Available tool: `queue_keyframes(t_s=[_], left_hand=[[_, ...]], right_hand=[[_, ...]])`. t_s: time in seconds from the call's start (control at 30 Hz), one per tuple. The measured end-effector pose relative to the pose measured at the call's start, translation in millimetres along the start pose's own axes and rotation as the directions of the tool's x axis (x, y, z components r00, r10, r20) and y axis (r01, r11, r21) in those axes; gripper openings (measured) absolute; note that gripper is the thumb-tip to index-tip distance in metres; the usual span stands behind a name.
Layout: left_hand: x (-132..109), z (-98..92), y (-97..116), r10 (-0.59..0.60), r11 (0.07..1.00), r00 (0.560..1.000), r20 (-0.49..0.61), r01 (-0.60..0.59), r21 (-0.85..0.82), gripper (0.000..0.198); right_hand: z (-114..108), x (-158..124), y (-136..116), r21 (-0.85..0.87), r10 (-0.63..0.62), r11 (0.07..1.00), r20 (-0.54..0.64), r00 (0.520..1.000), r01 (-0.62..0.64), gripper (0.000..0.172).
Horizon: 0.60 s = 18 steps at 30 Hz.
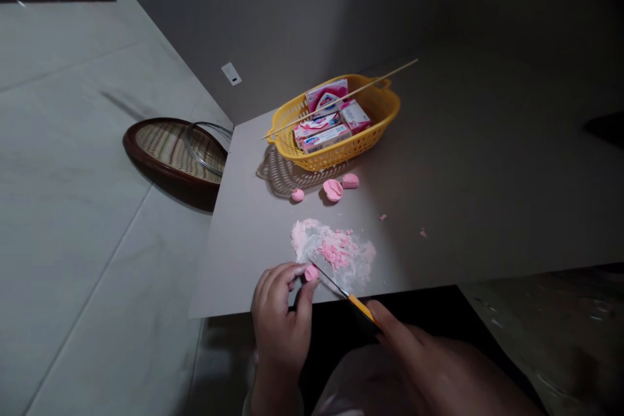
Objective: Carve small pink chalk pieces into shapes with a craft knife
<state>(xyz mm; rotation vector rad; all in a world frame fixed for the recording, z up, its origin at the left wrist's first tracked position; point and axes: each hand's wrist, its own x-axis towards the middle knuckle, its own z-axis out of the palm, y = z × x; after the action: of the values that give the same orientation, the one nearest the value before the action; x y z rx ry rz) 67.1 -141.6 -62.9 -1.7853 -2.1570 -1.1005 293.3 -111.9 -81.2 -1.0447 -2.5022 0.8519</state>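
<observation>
Left hand [280, 318]: grip clenched on a small pink soap piece [311, 272], held between thumb and fingers at the near edge of a heap of pink soap shavings [336, 252]. Right hand [414, 354]: grip clenched on an orange-handled craft knife [361, 309], blade tip just beside the soap piece. Also on the grey board [244, 273]: three pink soap lumps [333, 190] and a yellow plastic basket [341, 156] holding boxed soap bars [324, 138] under a wooden skewer [341, 99].

Dim overall, brightest on the middle of the grey board [429, 208], far corner fading dark. Yellow basket [336, 157] throws a lattice shadow [285, 172] toward the near left edge. Wide-angle bending at frame edges; left hand [280, 325] and right hand [429, 364] underlit, slightly soft.
</observation>
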Motion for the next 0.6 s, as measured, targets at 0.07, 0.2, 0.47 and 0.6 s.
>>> queue_keyframes(t_s=[0.07, 0.2, 0.47, 0.6], left_hand=[[-0.4, -0.2, 0.4, -0.006, 1.0, 1.0, 0.003, 0.006, -0.002, 0.007], [-1.7, -1.3, 1.1, -0.027, 1.0, 0.999, 0.021, 0.027, -0.011, 0.005], [-2.6, -0.9, 2.4, 0.015, 1.0, 1.0, -0.012, -0.015, -0.026, 0.006], [-3.1, -0.4, 0.3, 0.029, 1.0, 0.999, -0.03, -0.029, -0.009, 0.008]], right_hand=[[-3.0, 2.4, -4.5, -0.007, 0.0, 1.0, 0.035, 0.999, 0.001, 0.071], [-8.4, 9.5, -12.5, -0.047, 0.032, 0.999, 0.108, 0.994, -0.027, 0.073], [-9.8, 4.4, -9.7, -0.055, -0.026, 0.998, -0.022, 0.999, 0.025, 0.063], [-9.4, -1.4, -7.3, -0.088, -0.076, 0.993, -0.02, 0.997, 0.074, 0.062]])
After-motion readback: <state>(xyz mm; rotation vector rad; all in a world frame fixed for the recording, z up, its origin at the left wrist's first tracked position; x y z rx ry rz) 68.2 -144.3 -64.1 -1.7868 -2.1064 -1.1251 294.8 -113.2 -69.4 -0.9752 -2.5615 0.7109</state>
